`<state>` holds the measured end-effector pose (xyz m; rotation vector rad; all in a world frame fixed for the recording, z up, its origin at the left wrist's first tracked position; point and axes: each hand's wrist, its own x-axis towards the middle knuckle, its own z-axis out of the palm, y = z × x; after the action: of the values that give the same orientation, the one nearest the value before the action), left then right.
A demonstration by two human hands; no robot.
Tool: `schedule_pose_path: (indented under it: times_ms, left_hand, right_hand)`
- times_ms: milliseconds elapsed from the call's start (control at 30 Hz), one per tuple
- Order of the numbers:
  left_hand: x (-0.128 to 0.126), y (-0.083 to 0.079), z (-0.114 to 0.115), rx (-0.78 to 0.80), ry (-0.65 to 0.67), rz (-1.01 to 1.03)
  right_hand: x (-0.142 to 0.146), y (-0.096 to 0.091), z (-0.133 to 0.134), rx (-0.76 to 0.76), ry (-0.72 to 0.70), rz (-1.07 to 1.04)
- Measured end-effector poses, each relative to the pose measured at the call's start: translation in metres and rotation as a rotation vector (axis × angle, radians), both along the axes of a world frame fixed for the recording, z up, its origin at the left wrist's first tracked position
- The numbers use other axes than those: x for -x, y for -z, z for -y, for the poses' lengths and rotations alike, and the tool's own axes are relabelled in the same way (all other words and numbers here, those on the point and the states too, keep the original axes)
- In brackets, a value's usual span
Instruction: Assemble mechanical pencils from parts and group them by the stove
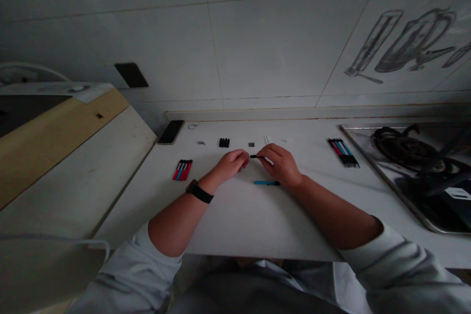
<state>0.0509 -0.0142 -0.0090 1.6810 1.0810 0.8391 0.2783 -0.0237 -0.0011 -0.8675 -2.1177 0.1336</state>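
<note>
We see both hands meeting near the centre of the frame, above the white counter [235,225]. The right hand [280,162] pinches a slim black piece [253,156] between thumb and fingers, and that piece lies in the middle of the picture, pointing toward the left hand [232,163]. The left hand's fingers are curled in at the other end of it; we cannot tell whether they grip anything. Just below the right hand we find a blue barrel [266,183] with a dark end, lying on the counter. Left of centre lie red and blue barrels [182,170] in a row. Above the hands, we make out, from left to right, small springs [200,143], black parts [224,143] set side by side, tiny dark pieces [251,144], thin white sticks [268,140] and small pale bits [286,140] too faint to tell. Right of centre, we see a row of pens [344,152] beside the stove [400,201], and toward the upper left, a phone [171,132].
</note>
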Motion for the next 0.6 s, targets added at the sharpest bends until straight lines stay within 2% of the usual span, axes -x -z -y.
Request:
schedule_pose_path:
  times_ms: [200,400,600]
  left_hand:
    - [0.0006,0.0004,-0.0005,-0.033,-0.039,0.003]
    - [0.002,0.0003,-0.0013,-0.225,-0.084,-0.009]
    - [0.0039,-0.0012,-0.0013,-0.295,-0.118,-0.048]
  right_hand:
    - [-0.0002,0.0028,-0.0028,0.002,0.033,0.019]
    - [-0.0013,0.0059,-0.0046,0.067,0.07,0.044]
    - [-0.0019,0.0102,-0.0063,0.087,0.034,-0.004]
